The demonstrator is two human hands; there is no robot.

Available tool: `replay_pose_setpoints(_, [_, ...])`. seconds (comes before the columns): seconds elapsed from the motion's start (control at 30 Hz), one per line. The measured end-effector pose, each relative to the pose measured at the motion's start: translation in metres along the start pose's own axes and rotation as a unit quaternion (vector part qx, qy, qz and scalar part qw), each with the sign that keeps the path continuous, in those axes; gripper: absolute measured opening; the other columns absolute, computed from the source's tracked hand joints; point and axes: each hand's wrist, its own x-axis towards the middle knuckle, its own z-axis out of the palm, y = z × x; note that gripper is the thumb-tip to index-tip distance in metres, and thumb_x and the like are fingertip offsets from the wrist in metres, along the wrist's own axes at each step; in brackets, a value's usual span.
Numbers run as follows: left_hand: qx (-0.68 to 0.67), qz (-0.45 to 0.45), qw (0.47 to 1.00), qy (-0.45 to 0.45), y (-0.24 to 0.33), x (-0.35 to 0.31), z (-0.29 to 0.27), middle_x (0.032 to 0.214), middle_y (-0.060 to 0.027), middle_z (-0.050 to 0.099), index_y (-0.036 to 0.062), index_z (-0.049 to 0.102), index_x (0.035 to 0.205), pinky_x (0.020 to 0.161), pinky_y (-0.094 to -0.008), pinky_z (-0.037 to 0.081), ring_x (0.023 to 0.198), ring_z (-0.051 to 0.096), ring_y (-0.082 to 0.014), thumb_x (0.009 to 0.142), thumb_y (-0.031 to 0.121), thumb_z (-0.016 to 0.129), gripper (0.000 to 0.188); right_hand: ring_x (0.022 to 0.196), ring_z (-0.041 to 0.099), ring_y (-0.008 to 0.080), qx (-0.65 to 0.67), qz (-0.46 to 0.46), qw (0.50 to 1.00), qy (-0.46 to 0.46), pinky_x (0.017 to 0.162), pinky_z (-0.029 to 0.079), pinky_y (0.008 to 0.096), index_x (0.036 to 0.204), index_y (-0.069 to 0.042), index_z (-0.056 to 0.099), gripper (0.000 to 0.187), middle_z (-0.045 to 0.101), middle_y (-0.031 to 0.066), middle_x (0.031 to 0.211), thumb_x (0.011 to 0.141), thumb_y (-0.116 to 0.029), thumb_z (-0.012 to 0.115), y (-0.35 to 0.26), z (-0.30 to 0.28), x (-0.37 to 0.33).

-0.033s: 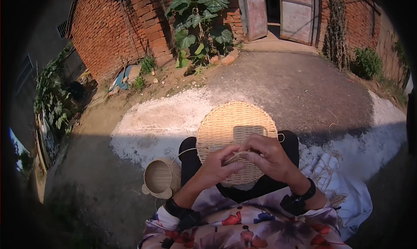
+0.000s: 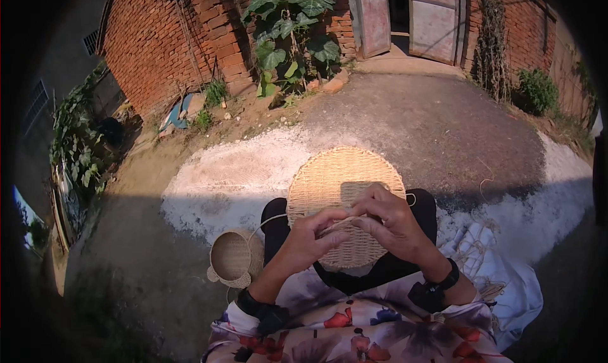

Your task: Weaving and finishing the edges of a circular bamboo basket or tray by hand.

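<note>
A round, flat woven straw disc (image 2: 335, 173) lies across my lap, its far part sunlit and its near part shaded. Above its near half, my left hand (image 2: 315, 238) pinches a short, pale length of straw cord (image 2: 347, 222) between thumb and fingers. My right hand (image 2: 391, 227) closes on the same cord from the other side, its fingers bent over the thumb. A loose strand (image 2: 272, 219) runs from beside my left hand down toward a small woven basket (image 2: 256, 252) on the ground at left. My fingers hide part of the cord.
A white sack (image 2: 516, 293) with tangled straw strands (image 2: 472, 255) lies on the ground at right. Ahead are a dark ground patch (image 2: 437, 122) with pale edges, a leafy plant (image 2: 285, 40), a brick wall (image 2: 158, 52) and an open double door (image 2: 432, 21).
My right hand's fingers have lifted slightly off the thumb, and the cord shows a little flatter between my hands. The disc and basket stay almost in place.
</note>
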Motion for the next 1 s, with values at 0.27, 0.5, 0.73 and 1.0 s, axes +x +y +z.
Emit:
replay_pose_setpoints(0.27, [0.17, 0.026, 0.972, 0.163, -0.03, 0.0, -0.049, 0.074, 0.0023, 0.062, -0.0005, 0.069, 0.102, 0.064, -0.0217, 0.046, 0.07, 0.056, -0.0054, 0.094, 0.012, 0.067, 0.015, 0.068, 0.061, 0.0178, 0.064, 0.187, 0.977, 0.082, 0.062, 0.047, 0.032, 0.089, 0.001, 0.063, 0.009, 0.061, 0.0117, 0.078, 0.086, -0.006, 0.067, 0.069, 0.074, 0.008])
replay_pose_setpoints(0.5, [0.239, 0.055, 0.933, 0.262, -0.07, 0.0, -0.053, 0.087, -0.0065, 0.073, -0.0006, 0.071, 0.094, 0.077, -0.027, 0.053, 0.082, 0.066, -0.0108, 0.088, 0.009, 0.071, 0.011, 0.077, 0.063, 0.0341, -0.213, 0.041, 0.974, 0.07, 0.066, 0.052, 0.0431, 0.088, -0.003, 0.059, 0.012, 0.057, 0.0142, 0.083, 0.084, -0.011, 0.067, 0.096, 0.113, 0.004])
replay_pose_setpoints(0.73, [0.225, 0.045, 0.939, 0.257, -0.066, 0.001, -0.048, 0.088, -0.0119, 0.073, -0.0002, 0.071, 0.095, 0.075, -0.0296, 0.054, 0.081, 0.07, -0.0179, 0.084, 0.007, 0.072, 0.013, 0.078, 0.061, 0.0347, -0.265, 0.061, 0.961, 0.05, 0.066, 0.052, 0.0443, 0.086, -0.003, 0.056, 0.01, 0.054, 0.0155, 0.085, 0.084, -0.008, 0.064, 0.098, 0.115, 0.003])
replay_pose_setpoints(1.0, [0.286, 0.117, 0.908, 0.283, -0.071, 0.003, -0.045, 0.081, -0.0105, 0.067, 0.0047, 0.069, 0.088, 0.068, -0.0368, 0.052, 0.074, 0.067, -0.0271, 0.081, 0.007, 0.073, 0.009, 0.078, 0.061, 0.0344, -0.221, 0.022, 0.972, 0.08, 0.066, 0.051, 0.0448, 0.086, -0.004, 0.055, 0.007, 0.054, 0.0138, 0.082, 0.082, -0.004, 0.061, 0.097, 0.114, 0.008])
